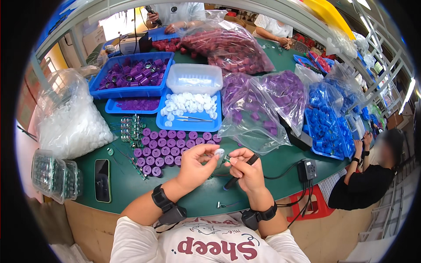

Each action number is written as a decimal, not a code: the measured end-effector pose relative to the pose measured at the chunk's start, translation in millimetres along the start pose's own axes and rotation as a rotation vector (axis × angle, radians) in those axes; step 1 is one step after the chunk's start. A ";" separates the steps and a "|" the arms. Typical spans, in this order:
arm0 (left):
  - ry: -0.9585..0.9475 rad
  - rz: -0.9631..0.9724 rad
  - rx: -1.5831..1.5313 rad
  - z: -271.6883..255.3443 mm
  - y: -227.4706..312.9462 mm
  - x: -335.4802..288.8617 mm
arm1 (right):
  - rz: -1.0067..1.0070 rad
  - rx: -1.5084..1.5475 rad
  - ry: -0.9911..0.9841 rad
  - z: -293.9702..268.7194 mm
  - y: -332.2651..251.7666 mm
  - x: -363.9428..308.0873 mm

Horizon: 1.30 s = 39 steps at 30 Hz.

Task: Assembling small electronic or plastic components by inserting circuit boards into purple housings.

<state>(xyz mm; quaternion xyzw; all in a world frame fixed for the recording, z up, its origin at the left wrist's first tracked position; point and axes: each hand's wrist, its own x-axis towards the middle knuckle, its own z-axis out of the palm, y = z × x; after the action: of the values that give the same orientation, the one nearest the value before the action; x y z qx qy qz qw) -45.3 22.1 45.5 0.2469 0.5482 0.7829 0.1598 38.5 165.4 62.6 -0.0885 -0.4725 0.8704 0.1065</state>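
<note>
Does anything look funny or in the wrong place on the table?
Maybe one thing: a small wired part lies alone near the table's near edge, closer to the person than their right hand, away from the bundle beside the purple caps. Nothing looks clearly broken.

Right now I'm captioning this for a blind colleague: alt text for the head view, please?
A person's left hand holds a pale disc; the right hand holds a small green part and a dark, pen-like tool. A green table bears purple round caps, blue trays and filled bags.
</note>
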 end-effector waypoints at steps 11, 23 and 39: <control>-0.023 -0.051 -0.090 -0.1 -3.0 -5.6 | -0.496 -0.768 0.120 1.5 16.5 -1.9; 0.005 -0.058 0.016 3.1 -1.3 -11.5 | -0.460 -0.654 0.195 6.7 25.2 -6.2; -0.185 -0.191 -0.474 9.4 -4.6 -19.7 | -1.110 -1.126 0.185 -0.6 23.0 -1.2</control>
<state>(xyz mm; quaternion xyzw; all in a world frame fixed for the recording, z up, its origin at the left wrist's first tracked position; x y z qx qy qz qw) -23.8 20.8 39.6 0.2200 0.3535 0.8450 0.3356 37.5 153.4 43.0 0.0474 -0.8057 0.3098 0.5027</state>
